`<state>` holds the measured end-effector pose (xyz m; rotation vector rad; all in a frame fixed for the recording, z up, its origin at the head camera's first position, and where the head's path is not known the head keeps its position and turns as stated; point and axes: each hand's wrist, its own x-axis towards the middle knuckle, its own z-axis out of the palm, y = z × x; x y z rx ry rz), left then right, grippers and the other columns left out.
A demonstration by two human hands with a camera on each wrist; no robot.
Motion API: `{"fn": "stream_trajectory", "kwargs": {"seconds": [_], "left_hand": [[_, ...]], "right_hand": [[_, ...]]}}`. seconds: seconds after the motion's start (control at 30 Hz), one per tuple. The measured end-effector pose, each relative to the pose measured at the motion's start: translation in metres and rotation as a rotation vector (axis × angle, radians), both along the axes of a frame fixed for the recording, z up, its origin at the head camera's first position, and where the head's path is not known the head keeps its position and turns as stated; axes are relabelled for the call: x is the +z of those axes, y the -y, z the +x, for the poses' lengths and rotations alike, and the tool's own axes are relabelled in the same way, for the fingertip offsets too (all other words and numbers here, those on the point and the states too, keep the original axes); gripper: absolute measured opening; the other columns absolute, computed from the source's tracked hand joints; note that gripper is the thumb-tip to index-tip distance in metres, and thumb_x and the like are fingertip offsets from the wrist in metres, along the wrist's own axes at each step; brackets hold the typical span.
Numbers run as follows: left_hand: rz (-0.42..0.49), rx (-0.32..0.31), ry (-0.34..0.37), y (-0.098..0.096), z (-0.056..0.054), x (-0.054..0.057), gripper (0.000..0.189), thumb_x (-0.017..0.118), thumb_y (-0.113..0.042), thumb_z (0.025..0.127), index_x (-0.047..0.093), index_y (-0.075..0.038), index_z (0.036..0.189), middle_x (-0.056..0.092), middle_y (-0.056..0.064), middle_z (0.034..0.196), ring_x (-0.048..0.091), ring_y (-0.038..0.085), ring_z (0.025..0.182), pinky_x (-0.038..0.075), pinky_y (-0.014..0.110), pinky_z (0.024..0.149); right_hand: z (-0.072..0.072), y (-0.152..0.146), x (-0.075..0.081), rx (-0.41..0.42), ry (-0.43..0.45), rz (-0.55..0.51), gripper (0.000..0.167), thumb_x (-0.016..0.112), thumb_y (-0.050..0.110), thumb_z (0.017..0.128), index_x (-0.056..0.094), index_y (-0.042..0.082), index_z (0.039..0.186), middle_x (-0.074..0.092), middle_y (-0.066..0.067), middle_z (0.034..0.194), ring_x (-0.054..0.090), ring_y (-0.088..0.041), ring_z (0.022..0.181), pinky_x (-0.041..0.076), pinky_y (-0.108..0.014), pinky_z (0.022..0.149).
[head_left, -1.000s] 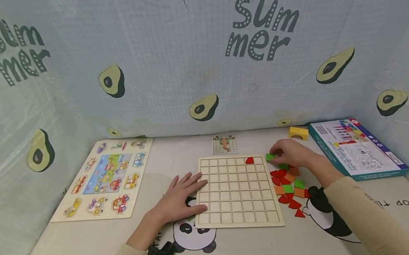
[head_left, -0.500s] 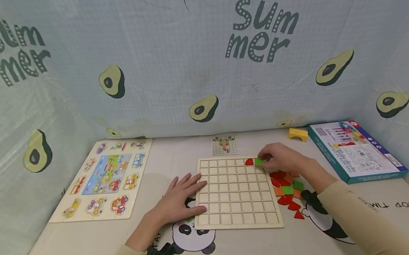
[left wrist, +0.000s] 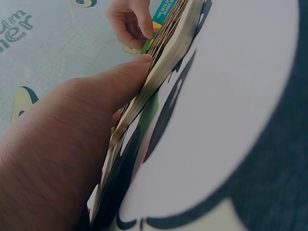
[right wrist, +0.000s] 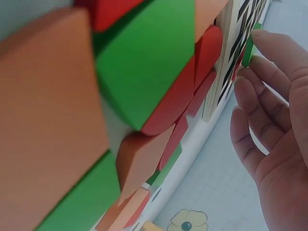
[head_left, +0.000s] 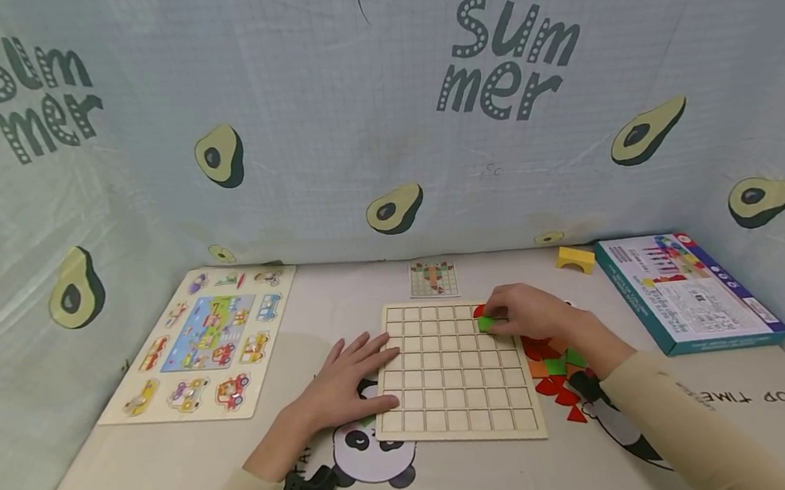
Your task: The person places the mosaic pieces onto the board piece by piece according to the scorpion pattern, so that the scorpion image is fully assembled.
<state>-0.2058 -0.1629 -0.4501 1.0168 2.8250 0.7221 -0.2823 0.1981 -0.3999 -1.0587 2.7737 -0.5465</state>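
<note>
**Green tile shifted from the board's upper right corner to just below the red quarter-round, the right hand travelling with it**

Seen from the near side, the right hand (head_left: 532, 312) pinches the square green tile (head_left: 485, 324) between thumb and fingertips at the second row of the gridded board (head_left: 443, 387); whether the tile lies flat in its cell cannot be told. The left hand (head_left: 349, 381) lies spread, its fingers and thumb touching the board's left edge. The board, of pale wood with raised dividing strips, bears the red quarter-round (head_left: 478, 311) in its top row. Just beside its right edge lie loose red pieces (head_left: 540, 348) with curved sides, mixed with flat green and orange pieces, partly hidden by the right arm. Beyond the far edge is a small gridded pattern card (head_left: 434, 279). Well to the left, a wooden puzzle tray (head_left: 116, 416) holds vehicle-shaped pieces around a printed scene. At far right lie an arched yellow block (head_left: 575, 260) and a flat, teal-sided box (head_left: 692, 289). Printed cloth (head_left: 482, 483) covers the table; creased, avocado-patterned sheeting (head_left: 322, 124) forms the walls.
</note>
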Motion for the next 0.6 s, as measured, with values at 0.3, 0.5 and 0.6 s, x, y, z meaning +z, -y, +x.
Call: {"fn": "stream_trajectory", "kwargs": {"seconds": [0.3,0.5,0.6], "left_hand": [[0.003,0.000,-0.001,-0.0001,-0.0005,0.0010,0.077,0.064,-0.059,0.090,0.046,-0.019,0.154,0.030,0.003,0.163,0.017,0.033,0.152,0.006,0.061,0.119],[0.004,-0.002,-0.006,-0.0001,-0.0002,0.0013,0.077,0.065,-0.059,0.090,0.047,-0.019,0.153,0.031,0.004,0.163,0.018,0.034,0.151,0.007,0.062,0.119],[0.005,-0.002,-0.007,0.0002,0.0000,0.0005,0.077,0.065,-0.059,0.090,0.047,-0.018,0.153,0.032,0.004,0.163,0.018,0.034,0.151,0.007,0.062,0.118]], "right_hand": [[-0.0003,0.0022,-0.0015,0.009,-0.008,0.029,0.018,0.077,0.018,0.092,0.075,0.007,0.106,0.065,0.002,0.101,0.062,-0.014,0.088,0.055,-0.035,0.082],[-0.0002,0.0021,-0.0022,0.001,0.000,0.035,0.017,0.077,0.017,0.092,0.076,0.007,0.106,0.065,0.002,0.100,0.062,-0.015,0.089,0.055,-0.036,0.083],[-0.0001,0.0028,-0.0026,-0.002,0.000,0.034,0.016,0.077,0.017,0.092,0.076,0.008,0.105,0.065,0.002,0.099,0.061,-0.015,0.088,0.055,-0.036,0.082]]}}
